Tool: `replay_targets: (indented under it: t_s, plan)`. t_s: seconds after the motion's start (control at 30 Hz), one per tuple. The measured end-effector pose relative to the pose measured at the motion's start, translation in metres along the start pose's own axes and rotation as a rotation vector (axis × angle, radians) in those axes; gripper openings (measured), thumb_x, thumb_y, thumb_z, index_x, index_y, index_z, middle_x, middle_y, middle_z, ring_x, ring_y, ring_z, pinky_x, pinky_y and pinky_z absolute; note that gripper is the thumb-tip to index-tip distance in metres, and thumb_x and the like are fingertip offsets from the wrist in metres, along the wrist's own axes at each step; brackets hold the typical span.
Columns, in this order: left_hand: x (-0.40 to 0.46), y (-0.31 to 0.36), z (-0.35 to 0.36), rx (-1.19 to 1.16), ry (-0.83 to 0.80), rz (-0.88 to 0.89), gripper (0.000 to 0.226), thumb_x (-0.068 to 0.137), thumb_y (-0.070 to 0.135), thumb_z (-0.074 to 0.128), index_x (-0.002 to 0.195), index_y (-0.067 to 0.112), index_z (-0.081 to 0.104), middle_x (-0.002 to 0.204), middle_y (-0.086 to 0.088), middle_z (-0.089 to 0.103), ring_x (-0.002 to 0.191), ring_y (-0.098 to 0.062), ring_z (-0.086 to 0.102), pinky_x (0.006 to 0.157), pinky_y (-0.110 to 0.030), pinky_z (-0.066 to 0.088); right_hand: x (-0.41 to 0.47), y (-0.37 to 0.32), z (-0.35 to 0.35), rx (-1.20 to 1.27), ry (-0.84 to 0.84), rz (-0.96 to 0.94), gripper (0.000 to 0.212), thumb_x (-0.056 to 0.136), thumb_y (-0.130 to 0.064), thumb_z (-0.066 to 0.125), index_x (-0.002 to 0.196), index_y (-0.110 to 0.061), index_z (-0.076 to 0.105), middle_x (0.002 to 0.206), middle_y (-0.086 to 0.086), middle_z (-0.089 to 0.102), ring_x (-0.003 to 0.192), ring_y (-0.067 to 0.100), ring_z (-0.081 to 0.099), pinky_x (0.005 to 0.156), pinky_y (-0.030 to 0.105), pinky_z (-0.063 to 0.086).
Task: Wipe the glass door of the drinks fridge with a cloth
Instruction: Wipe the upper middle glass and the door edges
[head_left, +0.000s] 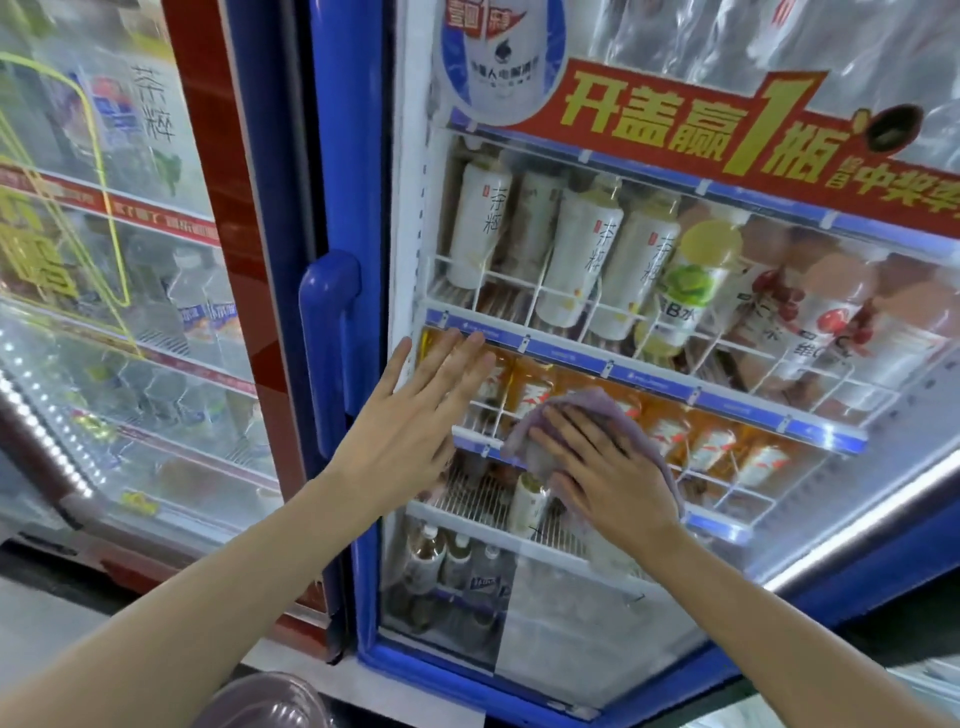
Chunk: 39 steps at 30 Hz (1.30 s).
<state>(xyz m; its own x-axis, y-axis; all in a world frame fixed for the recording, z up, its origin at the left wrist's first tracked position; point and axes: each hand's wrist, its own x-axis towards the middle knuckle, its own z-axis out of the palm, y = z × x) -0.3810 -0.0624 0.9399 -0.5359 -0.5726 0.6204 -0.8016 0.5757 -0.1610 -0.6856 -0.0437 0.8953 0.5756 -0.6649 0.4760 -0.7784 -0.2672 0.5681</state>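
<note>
Now cloth (597, 410) under right hand (608, 478) fingers (576, 431)

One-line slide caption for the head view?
Right hand presses purple cloth on fridge's glass door; left hand flat beside it.

A shop's chilled-drinks section: a blue-framed drinks fridge (343, 156) with wire shelves of bottled drinks (587, 260), a promotional sticker (727, 135) on its glass, beside a red-framed fridge (208, 156).

Red-framed fridge (244, 208) at left, water bottles (202, 306) on its shelves, LED strip (47, 431) lit along lower edge. Clear plastic container (270, 701) at bottom edge of view.
</note>
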Motion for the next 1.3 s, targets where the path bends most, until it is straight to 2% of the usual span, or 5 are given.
replay_targets:
  t_s: [0.27,0.63,0.9,1.1,1.3]
  plan:
    - [-0.027,-0.052,-0.021,0.055,0.207,-0.157,0.080,0.096,0.013,0.049,0.168,0.013,0.014,0.176,-0.010,0.007,0.163,-0.030,0.006,0.129,-0.059,0.004,0.109,0.014,-0.050,-0.011,0.210,0.278,0.067,0.109,-0.047,0.033,0.169,-0.022,0.015,0.177,0.004,-0.006,0.164,0.025,-0.005,0.130,0.044,-0.010]
    - [-0.051,-0.098,-0.006,0.094,0.204,-0.073,0.081,0.096,0.017,0.052,0.168,0.012,0.014,0.177,-0.006,0.005,0.163,-0.025,0.005,0.131,-0.052,0.004,0.069,-0.054,0.002,0.003,-0.012,-0.002,0.067,0.107,-0.042,0.041,0.167,-0.018,0.024,0.177,0.002,0.008,0.164,0.018,-0.002,0.130,0.038,-0.012]
    - [-0.055,-0.110,0.001,0.098,0.229,-0.023,0.078,0.101,0.022,0.049,0.168,0.013,0.010,0.177,-0.002,0.002,0.163,-0.022,0.004,0.131,-0.048,-0.001,0.174,-0.035,-0.047,-0.006,0.253,0.312,0.069,0.108,-0.051,0.034,0.169,-0.024,0.016,0.177,0.005,-0.003,0.164,0.026,-0.003,0.130,0.045,-0.012]
    - [-0.056,-0.111,0.008,0.067,0.263,-0.024,0.078,0.100,0.022,0.050,0.168,0.014,0.012,0.177,-0.001,0.004,0.163,-0.022,0.006,0.131,-0.047,0.000,0.126,-0.098,-0.004,0.039,0.047,0.064,0.072,0.105,-0.039,0.046,0.167,-0.018,0.017,0.177,0.004,0.000,0.164,0.021,0.000,0.131,0.040,-0.009]
    - [-0.058,-0.120,0.007,0.084,0.254,0.028,0.071,0.106,0.028,0.042,0.168,0.014,0.010,0.177,-0.001,0.003,0.163,-0.022,0.005,0.131,-0.047,-0.001,0.122,-0.086,-0.011,0.020,0.060,0.073,0.072,0.104,-0.045,0.054,0.166,-0.023,0.027,0.177,0.000,0.010,0.163,0.016,0.007,0.132,0.038,0.003]
